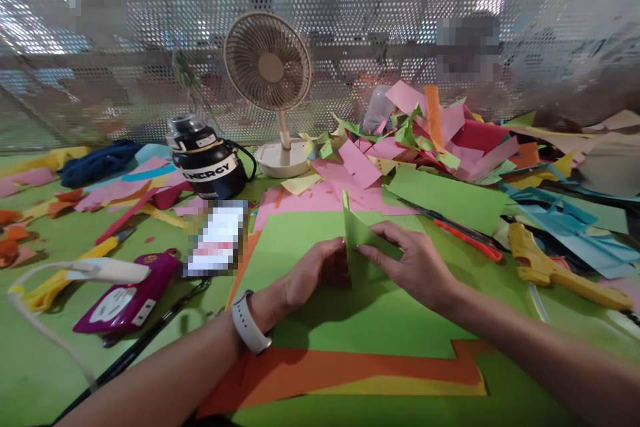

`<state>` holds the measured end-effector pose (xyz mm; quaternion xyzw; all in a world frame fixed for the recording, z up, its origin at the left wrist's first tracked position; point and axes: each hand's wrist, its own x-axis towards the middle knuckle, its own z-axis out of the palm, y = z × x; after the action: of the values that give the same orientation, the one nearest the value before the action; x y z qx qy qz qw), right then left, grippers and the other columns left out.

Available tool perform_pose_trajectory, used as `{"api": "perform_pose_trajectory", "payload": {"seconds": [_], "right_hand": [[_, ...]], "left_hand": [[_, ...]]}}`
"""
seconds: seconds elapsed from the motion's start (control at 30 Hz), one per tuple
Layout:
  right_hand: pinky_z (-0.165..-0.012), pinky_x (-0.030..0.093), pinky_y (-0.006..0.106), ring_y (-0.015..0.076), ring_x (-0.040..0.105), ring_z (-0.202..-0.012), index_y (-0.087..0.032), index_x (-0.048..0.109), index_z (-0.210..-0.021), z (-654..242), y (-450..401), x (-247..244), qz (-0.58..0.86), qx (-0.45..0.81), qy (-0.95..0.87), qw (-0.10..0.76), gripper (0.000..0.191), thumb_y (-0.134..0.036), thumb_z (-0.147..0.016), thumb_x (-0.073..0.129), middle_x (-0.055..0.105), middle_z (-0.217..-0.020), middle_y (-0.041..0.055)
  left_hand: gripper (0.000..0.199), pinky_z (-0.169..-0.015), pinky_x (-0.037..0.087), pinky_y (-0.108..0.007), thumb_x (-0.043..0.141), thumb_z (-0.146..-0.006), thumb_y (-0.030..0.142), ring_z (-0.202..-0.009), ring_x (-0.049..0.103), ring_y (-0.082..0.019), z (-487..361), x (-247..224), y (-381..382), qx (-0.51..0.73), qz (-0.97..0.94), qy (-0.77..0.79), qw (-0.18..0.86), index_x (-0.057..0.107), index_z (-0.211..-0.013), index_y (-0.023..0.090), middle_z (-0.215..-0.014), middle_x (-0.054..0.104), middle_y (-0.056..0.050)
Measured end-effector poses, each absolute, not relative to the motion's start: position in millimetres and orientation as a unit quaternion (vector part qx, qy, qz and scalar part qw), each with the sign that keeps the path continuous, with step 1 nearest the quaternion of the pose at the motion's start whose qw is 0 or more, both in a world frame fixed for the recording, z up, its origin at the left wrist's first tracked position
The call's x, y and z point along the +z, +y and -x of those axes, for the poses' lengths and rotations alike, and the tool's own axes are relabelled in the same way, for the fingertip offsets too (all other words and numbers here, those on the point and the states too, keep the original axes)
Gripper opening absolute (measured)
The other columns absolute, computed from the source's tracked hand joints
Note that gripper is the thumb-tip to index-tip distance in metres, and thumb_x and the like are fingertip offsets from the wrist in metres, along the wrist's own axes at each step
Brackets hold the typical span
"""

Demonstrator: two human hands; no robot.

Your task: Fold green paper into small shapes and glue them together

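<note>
Between my two hands a small folded piece of green paper (361, 250) stands upright above larger green sheets (360, 327). My right hand (410, 260) pinches its right side between thumb and fingers. At its left face is my left hand (317, 273), fingers curled against the paper and partly hidden behind it. A pale watch band circles my left wrist. Beneath the green sheets lie orange paper (390, 373) and a strip of yellow paper (425, 387).
Right of my hands are an orange-handled cutter (470, 240) and a yellow glue gun (540, 260). Paper scraps (360, 163) pile up behind. A fan (270, 67), black bottle (210, 163), phone (217, 237) and purple power bank (130, 297) with a cable stand or lie left.
</note>
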<state>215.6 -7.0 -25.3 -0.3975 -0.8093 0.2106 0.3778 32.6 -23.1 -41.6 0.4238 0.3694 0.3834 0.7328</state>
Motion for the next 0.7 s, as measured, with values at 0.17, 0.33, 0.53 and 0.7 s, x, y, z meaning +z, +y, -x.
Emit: {"api": "perform_pose_trajectory", "payload": {"seconds": [0.17, 0.33, 0.53, 0.7], "right_hand": [[-0.057, 0.043, 0.023, 0.0132, 0.059, -0.063, -0.018, 0.061, -0.089, -215, -7, -23, 0.413, 0.230, -0.796, 0.379, 0.011, -0.028, -0.084, 0.063, 0.066, -0.074, -0.0001], [-0.072, 0.046, 0.028, 0.0162, 0.059, -0.079, -0.017, 0.061, -0.098, -218, -7, -14, 0.402, 0.184, -0.806, 0.392, 0.014, -0.023, -0.086, 0.058, 0.065, -0.087, 0.0041], [-0.073, 0.046, 0.030, 0.0177, 0.059, -0.081, -0.016, 0.063, -0.086, -223, -3, -3, 0.398, 0.307, -0.782, 0.369, 0.020, -0.036, -0.083, 0.063, 0.064, -0.084, 0.0042], [-0.060, 0.042, 0.025, 0.0122, 0.053, -0.065, -0.016, 0.062, -0.074, -224, -1, -1, 0.388, 0.456, -0.711, 0.369, 0.022, -0.037, -0.079, 0.067, 0.059, -0.069, -0.0010]], "left_hand": [[0.034, -0.055, 0.037, -0.022, 0.074, -0.073, 0.045, -0.057, 0.046, -0.010, -32, -38, -23, 0.362, -0.512, 0.359, 0.691, 0.070, -0.091, 0.016, -0.067, 0.057, 0.002], [0.034, -0.056, 0.039, -0.022, 0.066, -0.080, 0.048, -0.056, 0.044, -0.008, -34, -36, -23, 0.328, -0.545, 0.354, 0.685, 0.065, -0.090, 0.016, -0.067, 0.052, 0.003], [0.029, -0.060, 0.041, -0.021, 0.061, -0.085, 0.044, -0.059, 0.045, -0.008, -36, -33, -32, 0.271, -0.574, 0.348, 0.690, 0.063, -0.085, 0.015, -0.068, 0.052, 0.003], [0.031, -0.070, 0.048, -0.028, 0.063, -0.083, 0.046, -0.071, 0.054, -0.013, -40, -31, -38, 0.256, -0.522, 0.331, 0.743, 0.064, -0.093, 0.017, -0.078, 0.059, -0.001]]}}
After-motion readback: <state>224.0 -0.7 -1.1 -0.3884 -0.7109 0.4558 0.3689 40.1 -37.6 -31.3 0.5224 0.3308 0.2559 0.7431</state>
